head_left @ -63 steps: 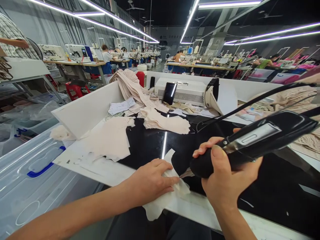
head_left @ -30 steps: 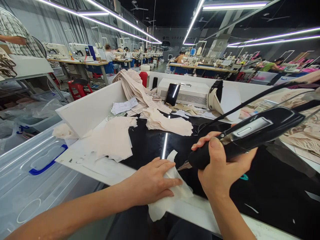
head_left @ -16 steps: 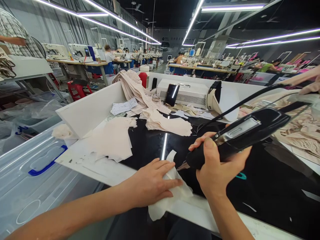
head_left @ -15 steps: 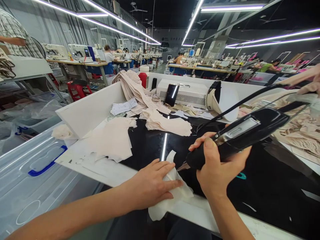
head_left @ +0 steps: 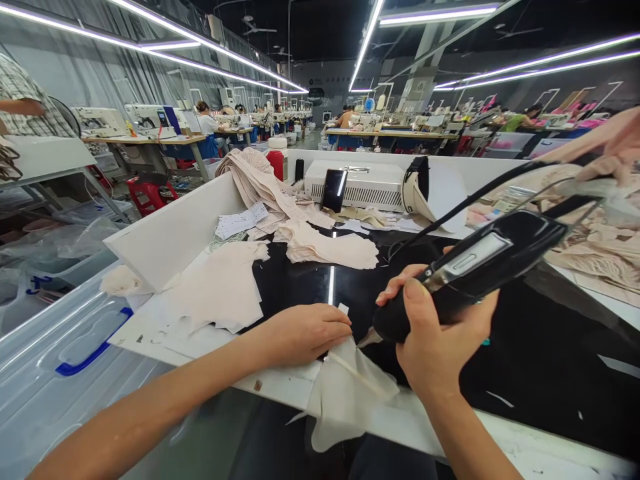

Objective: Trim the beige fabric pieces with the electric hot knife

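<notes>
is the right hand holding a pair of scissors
No, the right hand grips a black corded cutting tool, its tip at the pale cloth.
</notes>
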Motion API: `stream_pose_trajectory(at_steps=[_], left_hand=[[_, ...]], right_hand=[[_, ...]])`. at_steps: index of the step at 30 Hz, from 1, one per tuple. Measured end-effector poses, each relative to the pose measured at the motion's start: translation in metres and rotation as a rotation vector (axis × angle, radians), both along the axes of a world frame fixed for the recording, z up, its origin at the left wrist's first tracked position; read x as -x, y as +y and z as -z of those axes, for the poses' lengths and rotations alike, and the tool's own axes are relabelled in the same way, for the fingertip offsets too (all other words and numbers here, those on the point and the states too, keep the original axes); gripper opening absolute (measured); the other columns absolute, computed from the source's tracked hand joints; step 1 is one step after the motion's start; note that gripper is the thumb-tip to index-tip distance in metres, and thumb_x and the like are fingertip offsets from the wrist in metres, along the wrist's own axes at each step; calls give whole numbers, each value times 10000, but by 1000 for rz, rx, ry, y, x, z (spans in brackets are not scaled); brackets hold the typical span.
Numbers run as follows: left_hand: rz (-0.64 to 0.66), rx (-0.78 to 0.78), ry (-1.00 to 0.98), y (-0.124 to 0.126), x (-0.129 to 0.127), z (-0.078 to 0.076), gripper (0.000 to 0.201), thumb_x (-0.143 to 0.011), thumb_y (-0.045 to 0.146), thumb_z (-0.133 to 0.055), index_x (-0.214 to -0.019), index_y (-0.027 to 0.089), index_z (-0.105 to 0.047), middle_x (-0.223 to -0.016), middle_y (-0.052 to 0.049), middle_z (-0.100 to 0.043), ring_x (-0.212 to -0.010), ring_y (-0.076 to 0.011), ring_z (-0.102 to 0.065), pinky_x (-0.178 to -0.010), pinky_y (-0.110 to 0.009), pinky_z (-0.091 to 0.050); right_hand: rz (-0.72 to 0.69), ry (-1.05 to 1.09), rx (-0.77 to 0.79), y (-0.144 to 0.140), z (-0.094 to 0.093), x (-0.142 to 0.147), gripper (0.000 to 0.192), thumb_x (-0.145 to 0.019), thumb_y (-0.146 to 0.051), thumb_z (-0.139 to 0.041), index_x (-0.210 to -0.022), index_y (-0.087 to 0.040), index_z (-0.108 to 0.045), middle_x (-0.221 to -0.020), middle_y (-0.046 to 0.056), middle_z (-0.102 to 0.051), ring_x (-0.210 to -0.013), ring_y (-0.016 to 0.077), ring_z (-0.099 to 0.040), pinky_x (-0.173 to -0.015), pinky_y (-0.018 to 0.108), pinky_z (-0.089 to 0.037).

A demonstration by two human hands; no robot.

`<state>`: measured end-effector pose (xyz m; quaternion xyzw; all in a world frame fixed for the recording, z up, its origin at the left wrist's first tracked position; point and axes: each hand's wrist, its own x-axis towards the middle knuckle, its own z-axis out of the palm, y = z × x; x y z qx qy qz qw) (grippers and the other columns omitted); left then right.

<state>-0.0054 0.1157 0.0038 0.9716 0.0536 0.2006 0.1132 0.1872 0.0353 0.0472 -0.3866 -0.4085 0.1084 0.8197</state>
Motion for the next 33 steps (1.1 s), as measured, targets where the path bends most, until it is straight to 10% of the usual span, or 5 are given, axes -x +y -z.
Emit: stream_pose_trajectory(at_steps=[33], left_hand=[[-28, -154, 144, -2, 32, -12, 386, -1295, 400, -529, -1532, 251, -794, -1484, -161, -766, -1286, -299, -795, -1073, -395, -713]], right_hand=[[67, -27, 49, 18, 1, 18, 371, -943, -322, -878, -1159, -300, -577, -902, -65, -704, -693, 163, -676, -657, 341, -610]])
